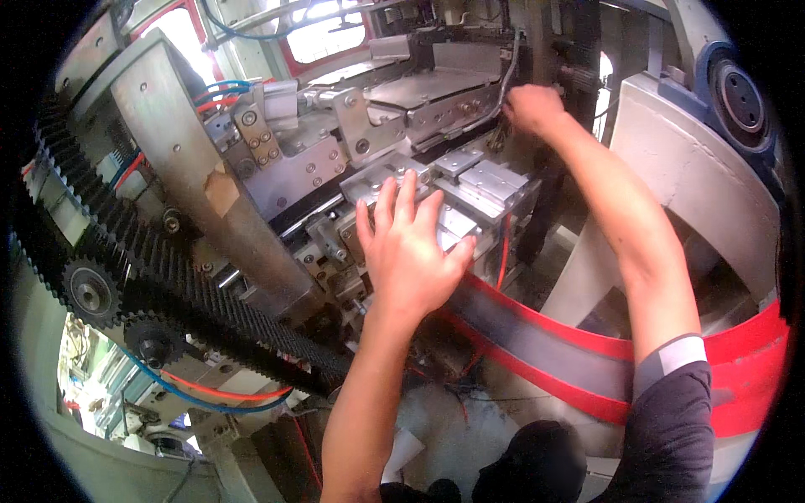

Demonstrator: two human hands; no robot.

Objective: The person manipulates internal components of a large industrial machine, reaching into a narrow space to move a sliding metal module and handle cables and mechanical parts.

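My left hand (407,251) lies with its fingers spread over a metal slide assembly (495,184) in the middle of the machine. The fingertips reach the silver plate (377,174) at its far side, and the palm hides part of the metal beneath. Farther off to the right, my right hand (534,109) is closed, its fingers curled beside a thin grey cable (508,71) and the end of a metal rail (457,113). Whatever those fingers grip is hidden behind the hand.
Black toothed belts (168,251) and gears (90,289) run along the left, beside a thick steel arm (197,151). A curved red-edged guard (553,344) sweeps across the lower right below a large pale housing (671,159). Blue and orange hoses (226,398) hang at lower left.
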